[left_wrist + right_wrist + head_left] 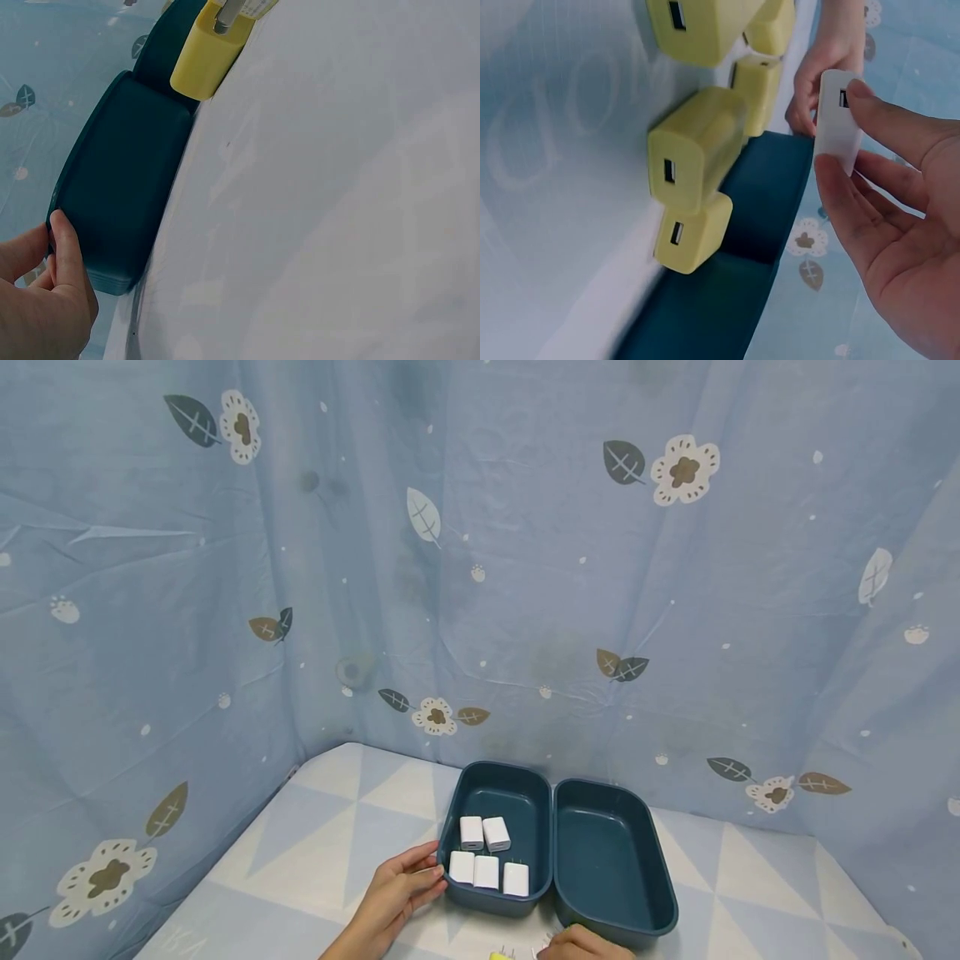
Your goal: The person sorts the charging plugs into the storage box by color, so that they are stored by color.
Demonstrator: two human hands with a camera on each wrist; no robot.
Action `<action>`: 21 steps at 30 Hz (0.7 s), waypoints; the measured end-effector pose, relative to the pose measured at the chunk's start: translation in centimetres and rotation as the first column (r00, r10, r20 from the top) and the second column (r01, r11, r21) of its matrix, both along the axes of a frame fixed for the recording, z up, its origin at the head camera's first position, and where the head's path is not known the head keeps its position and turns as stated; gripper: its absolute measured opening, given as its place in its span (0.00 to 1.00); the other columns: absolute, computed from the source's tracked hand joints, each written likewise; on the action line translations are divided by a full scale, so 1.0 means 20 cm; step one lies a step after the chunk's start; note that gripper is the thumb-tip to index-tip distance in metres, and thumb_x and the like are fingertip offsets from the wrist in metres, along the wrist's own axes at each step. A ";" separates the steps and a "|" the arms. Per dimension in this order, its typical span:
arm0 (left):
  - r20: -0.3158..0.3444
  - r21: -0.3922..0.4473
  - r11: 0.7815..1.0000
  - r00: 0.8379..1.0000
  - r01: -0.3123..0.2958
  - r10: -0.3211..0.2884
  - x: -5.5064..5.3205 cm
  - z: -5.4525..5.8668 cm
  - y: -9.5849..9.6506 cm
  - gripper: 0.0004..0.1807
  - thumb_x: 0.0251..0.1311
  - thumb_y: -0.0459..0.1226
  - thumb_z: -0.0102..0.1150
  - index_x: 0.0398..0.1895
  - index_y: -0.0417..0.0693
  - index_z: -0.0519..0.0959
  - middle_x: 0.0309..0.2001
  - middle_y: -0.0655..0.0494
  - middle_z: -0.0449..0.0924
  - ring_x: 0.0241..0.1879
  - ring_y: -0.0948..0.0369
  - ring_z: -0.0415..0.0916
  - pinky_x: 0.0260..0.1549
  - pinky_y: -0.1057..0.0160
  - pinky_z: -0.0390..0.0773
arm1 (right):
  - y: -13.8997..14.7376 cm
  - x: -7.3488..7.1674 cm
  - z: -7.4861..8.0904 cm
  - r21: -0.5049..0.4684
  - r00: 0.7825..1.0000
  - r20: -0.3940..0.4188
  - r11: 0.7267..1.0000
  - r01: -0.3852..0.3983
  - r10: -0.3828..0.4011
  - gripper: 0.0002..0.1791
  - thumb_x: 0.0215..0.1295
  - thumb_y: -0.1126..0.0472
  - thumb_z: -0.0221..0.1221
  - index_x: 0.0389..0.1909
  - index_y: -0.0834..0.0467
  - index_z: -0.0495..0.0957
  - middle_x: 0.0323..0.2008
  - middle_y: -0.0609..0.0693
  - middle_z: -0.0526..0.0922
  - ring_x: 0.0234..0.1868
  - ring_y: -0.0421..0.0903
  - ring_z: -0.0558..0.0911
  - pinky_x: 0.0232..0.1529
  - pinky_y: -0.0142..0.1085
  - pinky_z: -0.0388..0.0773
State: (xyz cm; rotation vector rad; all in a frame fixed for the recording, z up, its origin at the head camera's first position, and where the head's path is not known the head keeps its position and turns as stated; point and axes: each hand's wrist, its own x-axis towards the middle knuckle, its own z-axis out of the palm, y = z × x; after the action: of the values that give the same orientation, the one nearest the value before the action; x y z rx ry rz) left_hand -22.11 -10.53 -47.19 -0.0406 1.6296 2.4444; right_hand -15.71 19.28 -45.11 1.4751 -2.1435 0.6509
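My left hand (397,893) pinches the left rim of a dark teal bin (495,903) between thumb and fingers; the left wrist view shows this grip on the bin (124,172) too. Several white USB wall chargers (486,872) lie inside that bin, two behind and the others along its near side. In the right wrist view, my right hand (900,217) holds a white charger (836,127) between thumb and fingertips, its USB port showing. In the head view the right hand is cut off by the bottom edge, in front of the bins.
A second teal bin (611,860), with nothing in it, stands against the first one's right side. Several yellow chargers (697,150) stand on the patterned tabletop (300,852) in front of the bins. Behind, a blue floral curtain (525,568) hangs close to the bins.
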 end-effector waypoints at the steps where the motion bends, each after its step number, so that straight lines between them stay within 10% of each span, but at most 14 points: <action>1: 0.000 -0.001 1.000 1.000 0.000 0.000 0.00 0.00 0.00 0.35 0.53 0.27 0.62 0.64 0.28 0.60 0.42 0.47 0.68 0.38 0.59 0.76 0.46 0.60 0.79 | -0.01 0.02 0.01 -0.029 0.998 0.049 0.999 0.043 -0.041 0.10 0.58 0.58 0.64 0.42 0.47 0.79 0.39 0.36 0.77 0.37 0.29 0.73 0.38 0.15 0.71; 6: -0.007 0.003 1.000 1.000 0.005 -0.005 0.00 0.00 0.00 0.35 0.54 0.27 0.62 0.64 0.28 0.60 0.41 0.48 0.68 0.38 0.59 0.76 0.46 0.60 0.79 | 0.00 0.03 0.10 0.019 0.935 0.312 0.985 0.172 -0.170 0.13 0.60 0.52 0.61 0.42 0.54 0.80 0.37 0.38 0.75 0.31 0.28 0.73 0.29 0.18 0.73; 11: -0.018 0.014 1.000 1.000 0.014 -0.013 0.00 -0.01 0.00 0.35 0.54 0.27 0.61 0.64 0.27 0.59 0.41 0.48 0.68 0.38 0.60 0.76 0.46 0.60 0.79 | 0.04 0.00 0.18 0.081 0.850 0.510 0.991 0.103 -0.130 0.24 0.59 0.48 0.62 0.50 0.60 0.75 0.43 0.45 0.73 0.33 0.32 0.73 0.29 0.23 0.78; 18: -0.021 0.022 1.000 1.000 0.020 -0.019 0.00 -0.01 0.00 0.35 0.54 0.26 0.60 0.64 0.27 0.58 0.41 0.49 0.68 0.38 0.60 0.76 0.46 0.60 0.79 | 0.05 -0.06 0.24 0.102 0.800 0.581 0.989 0.107 -0.147 0.29 0.57 0.46 0.62 0.53 0.61 0.72 0.47 0.50 0.71 0.34 0.34 0.73 0.30 0.25 0.80; 21: -0.017 0.019 1.000 1.000 0.014 -0.013 0.00 -0.01 0.00 0.34 0.55 0.26 0.60 0.64 0.27 0.59 0.41 0.48 0.68 0.38 0.60 0.75 0.46 0.60 0.79 | 0.05 -0.09 0.27 0.135 0.747 0.630 0.977 0.164 -0.212 0.28 0.56 0.47 0.62 0.54 0.59 0.73 0.48 0.48 0.72 0.35 0.35 0.73 0.30 0.25 0.79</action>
State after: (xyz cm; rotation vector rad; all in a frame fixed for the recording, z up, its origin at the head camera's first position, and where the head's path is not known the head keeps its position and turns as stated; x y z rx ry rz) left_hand -22.09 -10.51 -47.32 -0.0059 1.6076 2.4567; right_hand -17.46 20.24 -39.78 1.1324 -2.8090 1.1430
